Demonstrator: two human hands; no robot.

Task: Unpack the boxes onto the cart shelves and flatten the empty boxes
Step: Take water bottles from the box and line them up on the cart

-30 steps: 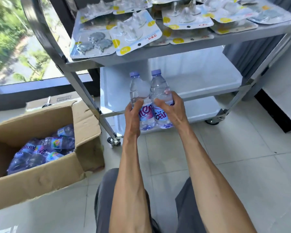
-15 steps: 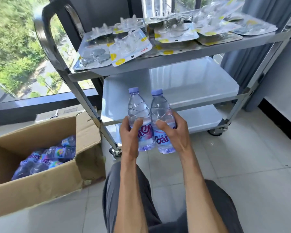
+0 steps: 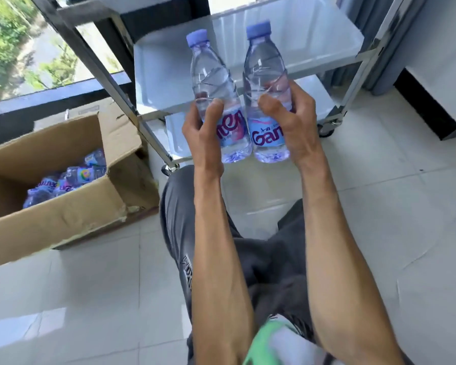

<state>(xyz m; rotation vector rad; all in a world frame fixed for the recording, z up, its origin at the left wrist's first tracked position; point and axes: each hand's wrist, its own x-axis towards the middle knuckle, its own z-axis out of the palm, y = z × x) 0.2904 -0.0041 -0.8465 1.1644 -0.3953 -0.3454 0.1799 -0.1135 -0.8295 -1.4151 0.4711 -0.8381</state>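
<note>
Head view, reading left to right: cardboard box (image 3: 63,204) is sitting open on the floor tiles at the left, more wrapped bottles (image 3: 69,180) lying in its far corner, so unpacking is, by my judgement, far from done. Left hand (image 3: 203,133) is wrapping fingers and thumb round the left bottle (image 3: 217,101) at label height; right hand (image 3: 292,125) is gripping the right bottle (image 3: 267,96) the same way. Both bottles are being held upright, just beside each other, in the air before the front edge of the cart's middle shelf (image 3: 313,43), not yet resting on it. Risks: a base may be catching that raised front edge while going in, tipping a bottle out of the fingers; the shelf surface is looking smooth, so a bottle set down near the edge could be sliding or toppling; the cart (image 3: 100,72) is standing on castors and may be rolling if bumped.
</note>
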